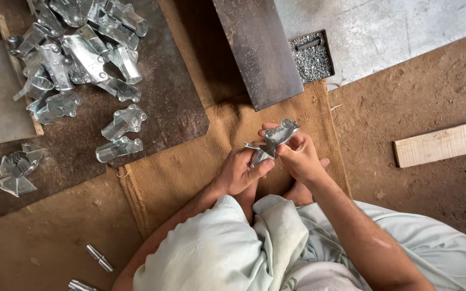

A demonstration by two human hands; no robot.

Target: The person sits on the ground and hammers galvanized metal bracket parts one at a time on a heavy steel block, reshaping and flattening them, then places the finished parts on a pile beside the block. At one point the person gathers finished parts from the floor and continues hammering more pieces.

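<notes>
A shiny stamped metal bracket is held above the burlap mat between both my hands. My left hand grips its lower end from the left, thumb pressed against it. My right hand pinches its upper part from the right, fingers curled around the edge. Both forearms come up from my lap, where pale green trousers cover my knees.
A heap of similar metal brackets lies on a dark sheet at upper left, with loose ones nearer. A dark steel bar and a small tray of tiny metal pieces sit ahead. A wooden plank lies right. Short metal pins rest on the dirt.
</notes>
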